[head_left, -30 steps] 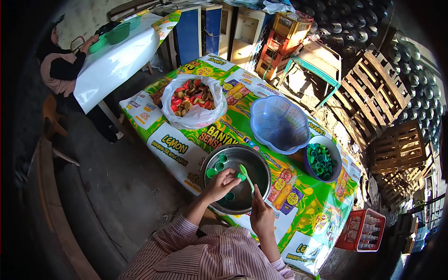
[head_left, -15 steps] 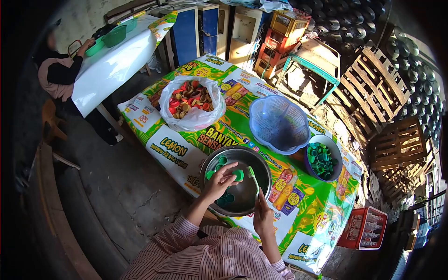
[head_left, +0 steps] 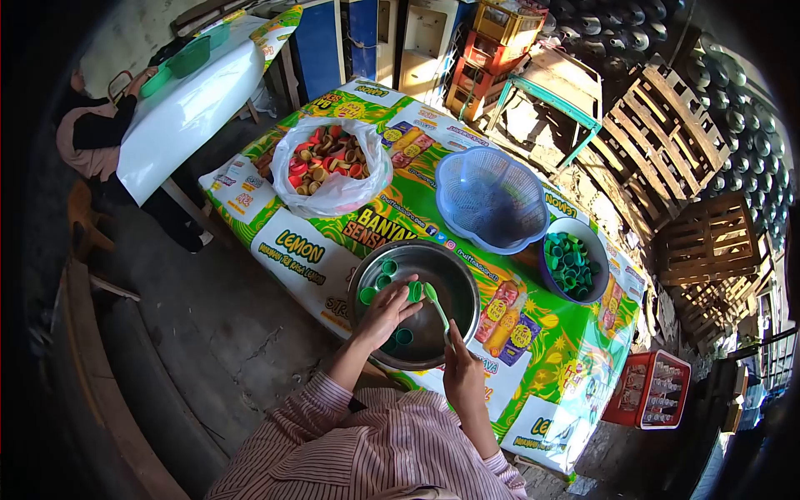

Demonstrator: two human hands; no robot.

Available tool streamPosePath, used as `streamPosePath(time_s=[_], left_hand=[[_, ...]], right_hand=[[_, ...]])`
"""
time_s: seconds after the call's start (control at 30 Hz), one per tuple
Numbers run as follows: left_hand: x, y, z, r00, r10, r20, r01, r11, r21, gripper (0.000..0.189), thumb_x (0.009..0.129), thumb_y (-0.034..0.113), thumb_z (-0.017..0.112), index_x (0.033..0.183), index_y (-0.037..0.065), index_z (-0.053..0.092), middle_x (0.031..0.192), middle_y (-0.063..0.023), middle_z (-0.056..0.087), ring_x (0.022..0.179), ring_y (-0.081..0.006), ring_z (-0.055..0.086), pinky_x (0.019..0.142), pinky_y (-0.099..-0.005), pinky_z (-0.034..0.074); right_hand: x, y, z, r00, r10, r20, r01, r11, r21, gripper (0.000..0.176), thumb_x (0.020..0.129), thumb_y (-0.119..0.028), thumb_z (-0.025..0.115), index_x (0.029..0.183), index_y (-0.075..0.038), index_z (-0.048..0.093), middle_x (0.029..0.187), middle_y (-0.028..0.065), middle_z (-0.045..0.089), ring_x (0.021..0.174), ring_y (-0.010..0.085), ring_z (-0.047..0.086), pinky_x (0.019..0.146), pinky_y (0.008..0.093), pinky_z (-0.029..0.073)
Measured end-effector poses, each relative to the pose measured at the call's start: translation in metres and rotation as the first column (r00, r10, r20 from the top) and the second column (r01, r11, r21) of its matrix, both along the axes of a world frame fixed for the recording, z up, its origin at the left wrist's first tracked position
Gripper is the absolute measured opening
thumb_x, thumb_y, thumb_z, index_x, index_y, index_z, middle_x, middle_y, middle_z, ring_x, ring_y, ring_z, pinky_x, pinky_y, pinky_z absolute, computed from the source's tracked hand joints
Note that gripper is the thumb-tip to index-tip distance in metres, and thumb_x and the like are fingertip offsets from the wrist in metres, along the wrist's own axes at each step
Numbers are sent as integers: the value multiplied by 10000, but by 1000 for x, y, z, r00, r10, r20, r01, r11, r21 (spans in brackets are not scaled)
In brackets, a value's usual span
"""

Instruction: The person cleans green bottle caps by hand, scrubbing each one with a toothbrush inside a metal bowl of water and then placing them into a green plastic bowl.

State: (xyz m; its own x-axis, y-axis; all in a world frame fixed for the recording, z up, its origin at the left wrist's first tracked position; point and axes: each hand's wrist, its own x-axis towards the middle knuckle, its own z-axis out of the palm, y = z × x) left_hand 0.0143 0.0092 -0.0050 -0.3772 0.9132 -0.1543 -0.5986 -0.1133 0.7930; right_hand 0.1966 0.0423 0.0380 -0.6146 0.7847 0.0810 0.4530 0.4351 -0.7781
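Observation:
My left hand (head_left: 386, 315) pinches a green bottle cap (head_left: 415, 292) at its fingertips, above a steel basin (head_left: 475, 321). In my right hand (head_left: 465, 377) is a light green toothbrush (head_left: 441, 312), gripped by the lower handle. The brush head points up and left, right beside the cap. Several more green caps (head_left: 367, 295) lie at the left side inside the basin, partly hidden by my left hand.
A plastic bag (head_left: 377, 179) of red and tan caps stands at the back left. Beyond the basin are a blue colander (head_left: 492, 200) and a bowl (head_left: 602, 287) of green caps. A person (head_left: 92, 137) sits at another table. A red crate (head_left: 643, 387) stands right.
The cap has turned more onto its side in my left fingers. The toothbrush head has come closer to it, and the handle leans further left. The whole view has shifted slightly.

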Motion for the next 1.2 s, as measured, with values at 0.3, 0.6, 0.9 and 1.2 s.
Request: streamPosePath(time_s=[0.3, 0.6, 0.9, 1.2], left_hand=[[-9, -2, -2, 983, -30, -183, 20, 998, -59, 321, 952, 243, 387, 1156, 40, 528, 1101, -53, 571, 940, -114, 575, 764, -234, 480], [-14, 2, -6, 955, -81, -284, -10, 952, -305, 389, 911, 408, 437, 960, 52, 589, 830, 6, 587, 664, -53, 519, 602, -191, 445], [-7, 3, 10, 958, -91, -271, 4, 953, -304, 393, 892, 451, 455, 802, 77, 533, 685, 31, 457, 601, -58, 480, 558, -202, 425], [-26, -2, 20, 907, -389, -160, 287, 851, -440, 460, 872, 527, 430, 799, 81, 517, 638, 19, 441, 561, -62, 448, 533, -217, 424]], right_hand=[[4, 8, 8, 983, -26, 181, -23, 965, 262, 467, 815, -55, 541, 1250, -217, 488, 659, 112, 561, 514, 274, 557, 479, 390, 426], [5, 8, 5, 971, 15, 238, -81, 959, 270, 453, 816, -70, 549, 1238, -226, 498, 666, 85, 564, 521, 249, 563, 460, 379, 430], [7, 4, -1, 996, 76, 37, -72, 993, -94, 422, 822, -32, 538, 1228, -140, 510, 781, 129, 633, 570, 270, 594, 509, 338, 446], [17, 24, 4, 962, -1, 274, -173, 773, 610, 574, 707, -42, 559, 1224, -288, 515, 645, -6, 470, 556, 145, 525, 463, 300, 439]])
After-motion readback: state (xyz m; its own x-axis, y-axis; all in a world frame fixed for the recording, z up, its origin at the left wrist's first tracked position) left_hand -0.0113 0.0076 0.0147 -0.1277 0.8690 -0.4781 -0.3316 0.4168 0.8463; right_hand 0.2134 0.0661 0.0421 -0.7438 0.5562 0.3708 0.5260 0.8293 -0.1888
